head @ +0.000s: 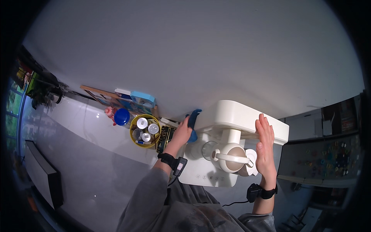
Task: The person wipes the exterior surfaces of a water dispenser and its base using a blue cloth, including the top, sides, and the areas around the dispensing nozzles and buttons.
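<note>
A white water dispenser [237, 116] with a rounded top housing stands before me against the wall. With my left hand [182, 132] I press a blue cloth [192, 134] to the dispenser's left side. My right hand [265, 148] is held flat at the front right of the housing, its fingers straight and nothing in it; whether the palm touches is unclear. Between my hands a cream kettle [224, 166] with an arched handle sits below the spout. A second white pitcher-like vessel [251, 165] stands beside it, partly hidden. Round touch symbols mark the front panel [208, 182].
Left of the dispenser, a white ledge [116, 145] bears a yellow basket [133, 140] of jars, a blue-lidded container [122, 117], a pink figurine [110, 112] and a dark model vehicle [165, 136]. Picture frames [101, 97] lean on the wall [185, 58]. Cords hang from both wristbands.
</note>
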{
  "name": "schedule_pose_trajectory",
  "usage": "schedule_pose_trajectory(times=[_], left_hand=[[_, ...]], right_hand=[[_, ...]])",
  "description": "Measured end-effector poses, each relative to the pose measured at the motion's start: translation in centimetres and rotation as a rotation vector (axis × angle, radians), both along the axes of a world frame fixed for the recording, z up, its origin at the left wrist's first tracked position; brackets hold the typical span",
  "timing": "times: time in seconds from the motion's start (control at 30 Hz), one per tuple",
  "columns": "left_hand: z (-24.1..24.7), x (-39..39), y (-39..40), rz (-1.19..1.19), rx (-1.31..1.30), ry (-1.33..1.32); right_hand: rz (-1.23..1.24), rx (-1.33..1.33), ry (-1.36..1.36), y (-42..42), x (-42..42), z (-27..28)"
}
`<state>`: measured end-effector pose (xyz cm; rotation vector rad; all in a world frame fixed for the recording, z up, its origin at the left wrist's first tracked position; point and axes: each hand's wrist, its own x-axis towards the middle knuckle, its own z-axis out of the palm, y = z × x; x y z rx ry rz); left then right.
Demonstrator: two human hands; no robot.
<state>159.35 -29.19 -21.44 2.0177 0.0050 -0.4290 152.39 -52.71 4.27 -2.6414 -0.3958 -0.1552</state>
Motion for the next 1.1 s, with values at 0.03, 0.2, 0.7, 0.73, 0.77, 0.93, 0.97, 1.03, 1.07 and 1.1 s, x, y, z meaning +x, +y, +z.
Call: schedule_pose_trajectory(times=[0.03, 0.2, 0.7, 0.73, 0.77, 0.93, 0.97, 1.03, 1.07, 1.1], left_hand=[[-0.8, -0.1, -0.1, -0.008, 0.024, 0.038], [-1.7, -1.1, 0.6, 0.053, 0.028, -0.018], [7.6, -3.0, -1.9, 0.106, -0.115, -0.365], [6.7, -3.0, -2.0, 0.109, -0.111, -0.358], [5.8, -3.0, -2.1, 0.113, -0.106, -0.352], [0.1, -2.9, -2.4, 0.146, -0.077, -0.269], [-1.2, -3.0, -2.5, 0.162, -0.069, -0.239], [-3.0, -3.2, -2.7, 0.199, -0.021, -0.206], [-3.8, -3.4, -2.7, 0.220, 0.002, -0.190], [-4.1, -3.3, -2.7, 0.220, 0.036, -0.142]], right_hand=[[0.000, 0.002, -0.001, 0.0, 0.0, 0.0], [0.019, 0.005, 0.007, 0.1, 0.3, -0.1], [0.023, -0.031, -0.024, 0.1, 0.1, 0.0], [0.021, -0.037, -0.029, 0.0, 0.1, 0.0], [0.020, -0.043, -0.034, 0.0, 0.1, 0.0], [-0.007, -0.069, -0.041, 0.2, -0.2, 0.1], [-0.008, -0.073, -0.044, 0.3, -0.2, 0.1], [0.004, -0.068, -0.066, 0.3, -0.1, -0.3], [0.011, -0.067, -0.077, 0.4, -0.1, -0.3], [0.011, -0.065, -0.072, 0.4, -0.1, -0.3]])
